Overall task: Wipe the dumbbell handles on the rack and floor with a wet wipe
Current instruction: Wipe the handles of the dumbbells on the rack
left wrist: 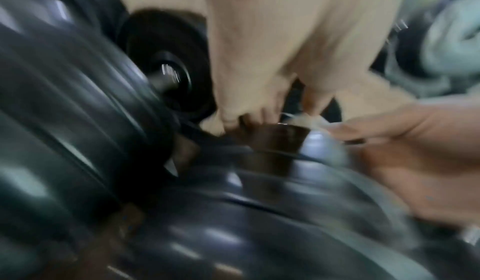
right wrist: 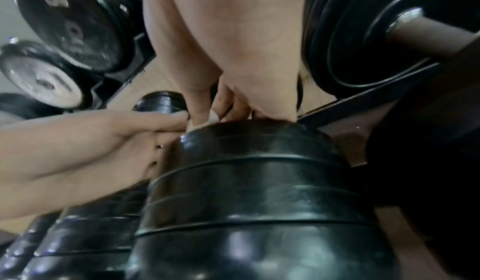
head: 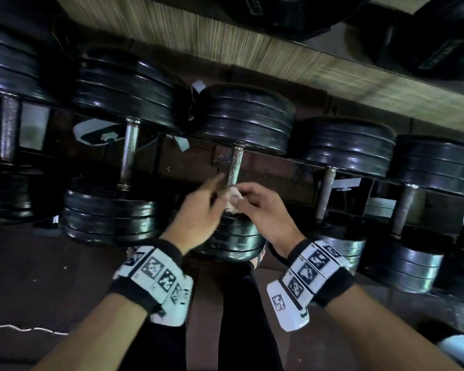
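Setting: dim gym corner, a wood-grain wall (head: pixel 252 52) running behind a dark rack (head: pixel 292 167) that carries a row of black plate dumbbells.
Floor: dark mat (head: pixel 38 277) under me, with a white cord (head: pixel 24 329) lying at the near left.
Target dumbbell: middle one (head: pixel 241 121), its rusty handle (head: pixel 235 167) running from far to near between two stacks of plates.
Wet wipe: small white wad (head: pixel 232 195) at the near end of that handle, just above the near plates (head: pixel 236 236).
My right hand: (head: pixel 263 210) fingers curled, pinching the wipe against the handle; its fingertips (right wrist: pixel 207 118) sit right at the plate edge.
My left hand: (head: pixel 198 210) meets the right at the wipe, index finger pointing out toward the handle, the other fingers bent in; I cannot tell whether it grips the wipe.
Neighbours: more dumbbells on both sides, the left one (head: pixel 123 103) with a paler handle (head: pixel 129 156).
Wrists: black bands with white marker tags on both.
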